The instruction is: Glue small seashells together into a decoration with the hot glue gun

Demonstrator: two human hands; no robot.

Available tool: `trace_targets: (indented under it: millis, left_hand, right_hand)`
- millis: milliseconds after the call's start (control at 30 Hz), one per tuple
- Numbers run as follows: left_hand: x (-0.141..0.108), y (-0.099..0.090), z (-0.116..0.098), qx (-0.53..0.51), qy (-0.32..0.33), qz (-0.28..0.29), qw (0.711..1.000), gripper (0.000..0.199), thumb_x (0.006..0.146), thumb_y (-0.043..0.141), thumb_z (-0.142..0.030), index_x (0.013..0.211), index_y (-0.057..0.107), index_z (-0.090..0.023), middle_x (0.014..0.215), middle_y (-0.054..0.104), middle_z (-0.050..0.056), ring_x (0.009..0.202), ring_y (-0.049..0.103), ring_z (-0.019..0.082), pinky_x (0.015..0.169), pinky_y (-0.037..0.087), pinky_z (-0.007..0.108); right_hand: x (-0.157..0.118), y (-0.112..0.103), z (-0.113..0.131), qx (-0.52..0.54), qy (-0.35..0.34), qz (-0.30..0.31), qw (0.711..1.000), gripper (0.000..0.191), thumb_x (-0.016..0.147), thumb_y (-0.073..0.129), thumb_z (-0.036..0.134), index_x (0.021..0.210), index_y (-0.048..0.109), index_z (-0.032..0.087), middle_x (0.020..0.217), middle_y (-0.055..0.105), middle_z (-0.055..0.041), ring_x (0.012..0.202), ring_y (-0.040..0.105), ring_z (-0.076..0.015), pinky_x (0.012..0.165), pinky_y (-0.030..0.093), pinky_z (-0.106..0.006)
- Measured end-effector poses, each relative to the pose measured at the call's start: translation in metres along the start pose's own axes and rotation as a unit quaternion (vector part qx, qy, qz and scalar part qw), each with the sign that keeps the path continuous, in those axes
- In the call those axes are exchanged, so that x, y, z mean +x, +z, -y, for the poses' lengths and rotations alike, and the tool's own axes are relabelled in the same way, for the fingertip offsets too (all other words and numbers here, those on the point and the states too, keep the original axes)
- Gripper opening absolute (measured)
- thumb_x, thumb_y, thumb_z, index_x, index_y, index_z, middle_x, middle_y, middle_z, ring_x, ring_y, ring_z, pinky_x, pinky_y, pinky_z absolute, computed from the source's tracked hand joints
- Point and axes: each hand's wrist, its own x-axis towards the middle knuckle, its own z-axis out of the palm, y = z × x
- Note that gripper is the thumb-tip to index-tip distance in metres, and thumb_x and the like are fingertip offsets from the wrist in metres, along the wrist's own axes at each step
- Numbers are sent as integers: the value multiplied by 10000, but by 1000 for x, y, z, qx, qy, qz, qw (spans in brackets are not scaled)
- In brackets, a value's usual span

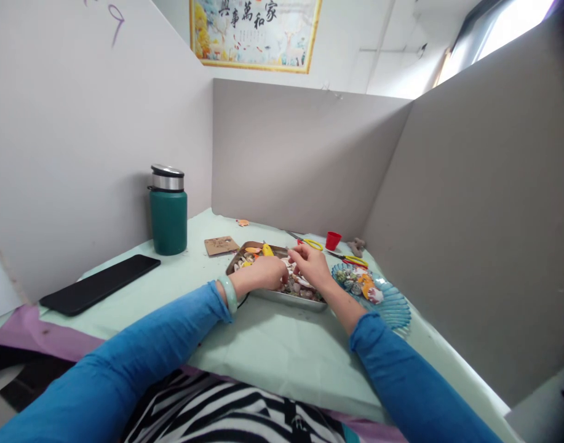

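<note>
A metal tray (288,299) on the table holds shells, small stones and a yellow item (267,250). Over the tray's middle is my left hand (269,272), its fingers curled down among the shells; whatever they hold is hidden. My right hand (308,263) is just to the right, above the tray, with thumb and fingertips brought together. Anything between those fingertips is too small to make out. A green bangle (228,294) circles my left wrist. Right of the tray, a blue glass plate (397,306) bears shells and orange pieces.
A green bottle (168,221) and a black phone-like slab (101,284) are at the left. A brown square board (221,246) lies behind the tray. Yellow-handled scissors (354,261), another pair (312,244) and a red cup (333,240) lie at the back right. Grey partitions (300,154) surround the table.
</note>
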Motion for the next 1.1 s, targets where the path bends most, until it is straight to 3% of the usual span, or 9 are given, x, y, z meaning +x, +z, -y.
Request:
trace_targets:
  millis: [167,333,700,1100]
  left_hand:
    - [3,6,2,-23,10,-11,1000,234,686,593,-229,883,706,-175,823,685,116,739,645,250,696,478,337]
    - [3,9,8,-42,26,-48,998,193,689,585,-236,822,712,-180,760,685,85,699,632,212,665,449,276]
    - [7,4,31,-167,-62,-186,966,293,741,551,-415,803,702,-171,746,686,39,651,576,141,581,363,218]
    - [7,6,26,-212,-82,-234,945,258,759,549,-362,844,700,-171,798,700,37,710,605,147,625,402,216]
  right_hand:
    - [0,-1,0,4,-3,2,1000,235,805,518,409,807,574,181,690,663,4,439,575,-89,461,442,-195]
    - [0,-1,1,4,-1,1,1000,223,805,518,397,806,572,181,692,664,3,443,578,-93,467,442,-199]
    - [4,-2,-8,27,13,10,999,237,808,513,403,817,572,174,721,672,-7,442,583,-85,446,435,-186]
    - [3,0,1,121,39,70,989,230,745,578,392,780,547,167,682,645,-8,439,563,-85,377,441,-174]
